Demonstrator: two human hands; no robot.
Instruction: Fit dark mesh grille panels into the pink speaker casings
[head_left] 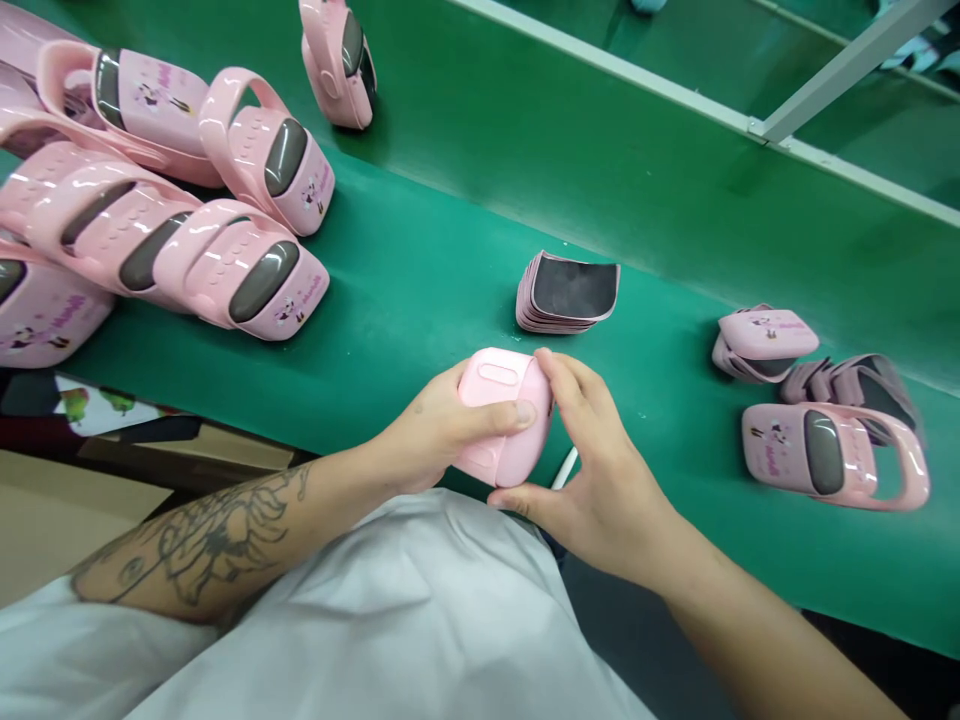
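Note:
Both my hands hold one pink plastic case (pixel 501 415) over the near edge of the green belt (pixel 450 250). My left hand (pixel 435 430) wraps it from the left, thumb across its front. From the right, my right hand (pixel 592 470) grips it with fingers on its top edge and thumb under its bottom. Just beyond the case lies a small stack of dark grey pads with pink edges (pixel 566 292).
A pile of pink cases with handles and grey pads (pixel 172 220) fills the left of the belt, one more (pixel 339 60) behind it. On the right lie finished cases (pixel 832 455), (pixel 761 340) and loose pads (pixel 855 380). A white rail (pixel 750 125) runs behind.

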